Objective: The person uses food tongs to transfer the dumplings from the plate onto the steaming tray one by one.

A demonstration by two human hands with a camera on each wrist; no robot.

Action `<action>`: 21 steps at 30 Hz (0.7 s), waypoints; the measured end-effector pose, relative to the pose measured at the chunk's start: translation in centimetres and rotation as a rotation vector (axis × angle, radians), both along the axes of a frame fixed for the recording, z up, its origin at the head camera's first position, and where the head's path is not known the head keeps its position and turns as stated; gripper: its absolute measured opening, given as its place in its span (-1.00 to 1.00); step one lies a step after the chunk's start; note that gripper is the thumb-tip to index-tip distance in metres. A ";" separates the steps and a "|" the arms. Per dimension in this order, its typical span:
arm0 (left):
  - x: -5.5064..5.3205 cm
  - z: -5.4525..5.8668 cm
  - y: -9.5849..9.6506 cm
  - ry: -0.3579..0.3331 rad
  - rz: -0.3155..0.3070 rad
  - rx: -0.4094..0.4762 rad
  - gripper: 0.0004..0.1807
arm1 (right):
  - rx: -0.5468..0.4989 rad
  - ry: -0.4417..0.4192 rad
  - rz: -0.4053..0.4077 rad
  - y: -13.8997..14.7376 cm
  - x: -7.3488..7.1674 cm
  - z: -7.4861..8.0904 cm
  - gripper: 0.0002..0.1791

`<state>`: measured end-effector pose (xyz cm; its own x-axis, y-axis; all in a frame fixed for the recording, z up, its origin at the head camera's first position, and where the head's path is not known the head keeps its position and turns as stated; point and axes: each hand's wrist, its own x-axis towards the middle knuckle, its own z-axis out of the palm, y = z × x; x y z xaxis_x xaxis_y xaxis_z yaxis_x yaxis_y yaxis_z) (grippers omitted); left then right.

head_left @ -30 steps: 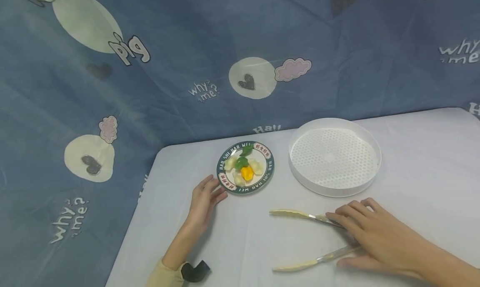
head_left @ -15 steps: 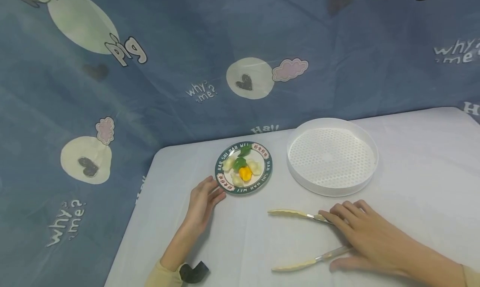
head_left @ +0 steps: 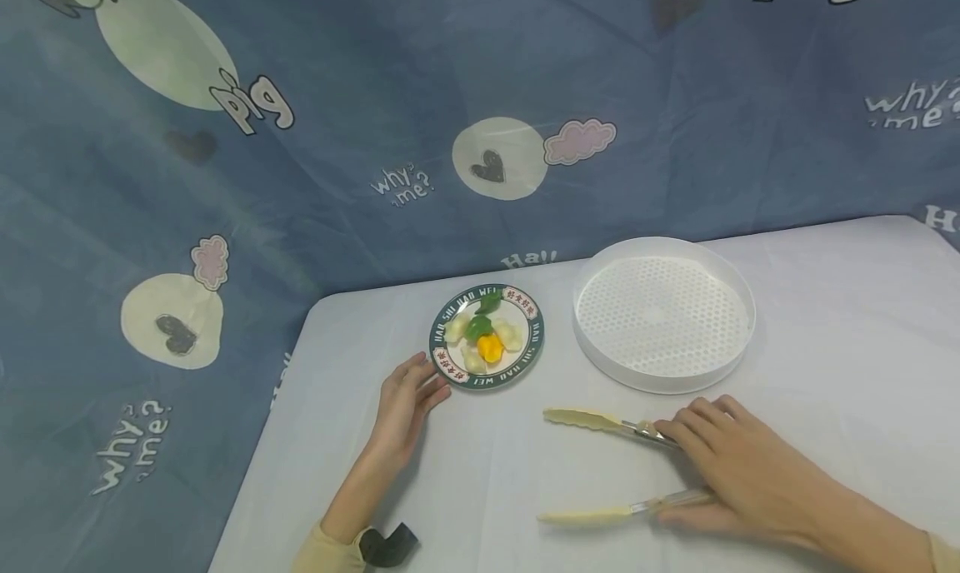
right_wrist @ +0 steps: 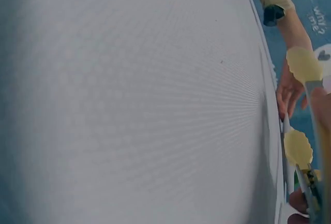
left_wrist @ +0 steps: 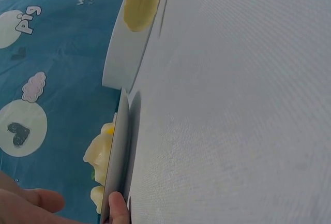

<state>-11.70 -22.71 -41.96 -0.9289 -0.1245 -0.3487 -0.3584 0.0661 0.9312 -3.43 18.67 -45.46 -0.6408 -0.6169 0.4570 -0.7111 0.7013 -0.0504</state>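
My left hand is at the near left rim of a small green-and-white plate, its thumb and fingers on either side of the edge. Dumpling-shaped pieces in white, green and yellow lie on the plate. With my right hand I grip tongs whose arms are spread wide, the pale yellow tips pointing left over the table. Nothing is between those tips. In the right wrist view, both tong tips show at the right edge, beside part of my right hand.
Behind the tongs stands a round white tray with a perforated floor, to the right of the plate. A white cloth covers the table. Blue printed fabric hangs behind and along the left side.
The tongs have tilted a little, and the gap between their tips has narrowed slightly as the lower arm moved up in view. My left hand and the plate hold still.
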 end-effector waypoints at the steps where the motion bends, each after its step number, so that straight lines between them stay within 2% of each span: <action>1: 0.0 0.0 0.0 0.001 0.002 0.001 -0.27 | -0.007 0.008 0.001 0.1 0.0 0.1 -0.04; 9: 0.1 -0.1 0.1 0.006 0.009 -0.008 -0.28 | -0.031 0.079 0.009 0.0 -0.3 1.0 -0.05; 14: 0.2 -0.2 0.1 0.010 0.013 -0.005 -0.29 | 0.008 0.098 -0.016 -0.6 -0.4 2.1 -0.03; 21: 0.2 -0.2 0.2 0.016 0.014 -0.005 -0.30 | -0.007 0.149 -0.012 -1.7 -1.2 3.1 0.02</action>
<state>-11.46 -22.49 -42.21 -0.9325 -0.1391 -0.3334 -0.3446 0.0656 0.9365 -4.66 16.95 -42.33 -0.5727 -0.6059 0.5522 -0.7026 0.7098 0.0502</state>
